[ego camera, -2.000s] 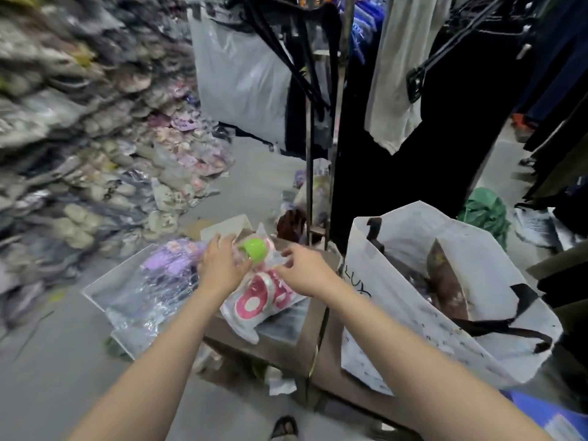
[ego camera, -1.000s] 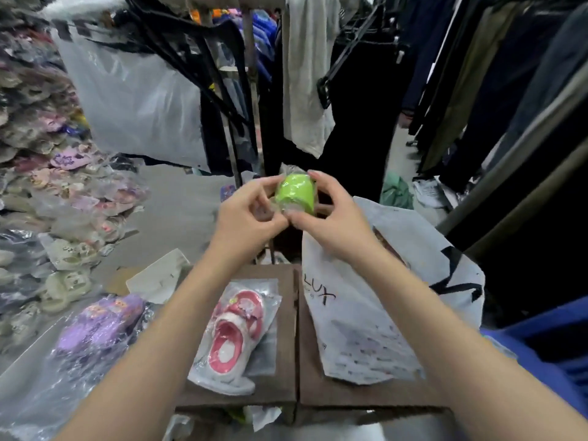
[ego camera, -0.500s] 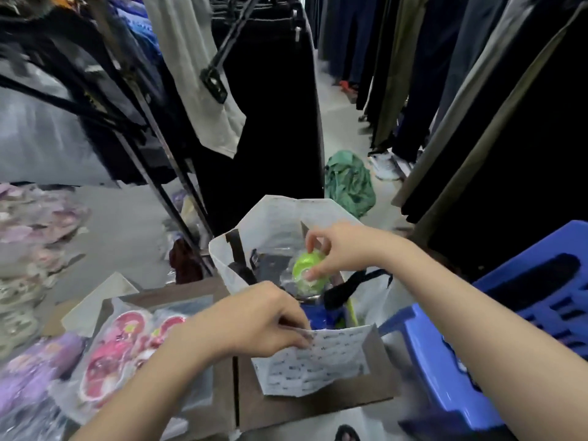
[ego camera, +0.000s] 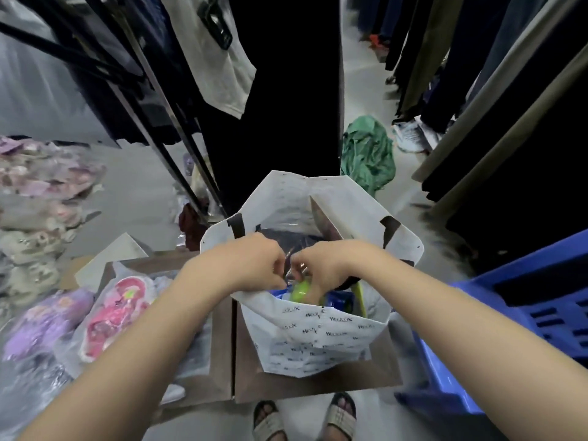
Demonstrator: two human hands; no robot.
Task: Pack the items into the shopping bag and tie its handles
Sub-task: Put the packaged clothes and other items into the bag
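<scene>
A white printed shopping bag (ego camera: 318, 338) with black handles stands open on a brown cardboard box (ego camera: 318, 381). Both my hands are inside its mouth. My right hand (ego camera: 327, 265) grips a small lime-green item in clear wrap (ego camera: 300, 290), low in the bag beside blue packages. My left hand (ego camera: 254, 265) is closed right next to it, pinching the clear plastic wrap above the green item. A dark plastic-wrapped garment lies deeper in the bag. Pink sandals in a clear packet (ego camera: 111, 316) lie on the box to the left.
Purple sandals in plastic (ego camera: 44, 323) lie further left, with stacks of packed sandals beyond. A blue plastic crate (ego camera: 525, 313) stands at the right. Dark clothes hang on racks behind and right. A green cloth (ego camera: 367, 154) lies on the floor. My sandalled feet (ego camera: 305, 418) show below.
The green item went from above the pink sandals, up between both hands, then down into the bag. My left hand let go of the bag's front edge and joined my right hand inside.
</scene>
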